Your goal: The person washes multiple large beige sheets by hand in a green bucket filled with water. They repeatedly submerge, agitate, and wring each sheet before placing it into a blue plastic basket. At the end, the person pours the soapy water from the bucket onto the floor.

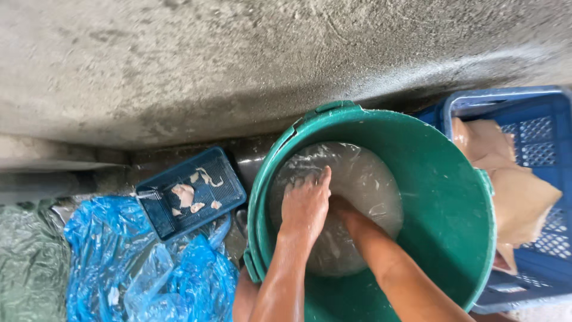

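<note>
While both arms reach into green bucket [444, 197], left hand [305, 206] lies open on pale wet mass [363, 179], right hand submerged, grip can't tell; blue crate [539, 128] beside bucket rim w/ tan pieces

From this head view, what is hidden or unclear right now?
- Right hand: sunk in the cloudy water of the green bucket; fingers and grip unreadable.
- Left hand: its palm side faces down, so any hold is hidden.
- Pale pieces in the small blue tray: too small to identify.
- Blue crate: cut off by the right edge.
</note>
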